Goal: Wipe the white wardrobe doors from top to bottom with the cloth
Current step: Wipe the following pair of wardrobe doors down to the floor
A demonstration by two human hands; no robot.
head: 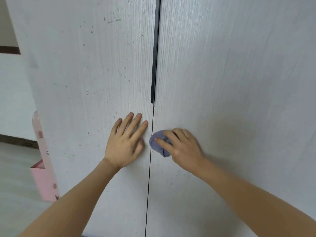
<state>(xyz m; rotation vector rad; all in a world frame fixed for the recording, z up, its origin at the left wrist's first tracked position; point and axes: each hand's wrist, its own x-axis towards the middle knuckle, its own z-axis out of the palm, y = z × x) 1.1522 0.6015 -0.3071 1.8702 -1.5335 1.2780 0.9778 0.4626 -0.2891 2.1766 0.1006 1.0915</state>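
Observation:
Two white wood-grain wardrobe doors fill the view, the left door (89, 79) speckled with small dark marks and the right door (230, 74) cleaner. A thin dark gap runs between them. My left hand (125, 142) lies flat with spread fingers on the left door, just beside the gap. My right hand (181, 147) grips a bunched purple-blue cloth (158, 142) and presses it against the right door, right next to the gap and below the handle.
A long black handle strip (155, 53) runs down the gap and ends just above my hands. A pink object (45, 168) stands at the wardrobe's left edge, with pale floor (15, 177) and a dark skirting board beyond it.

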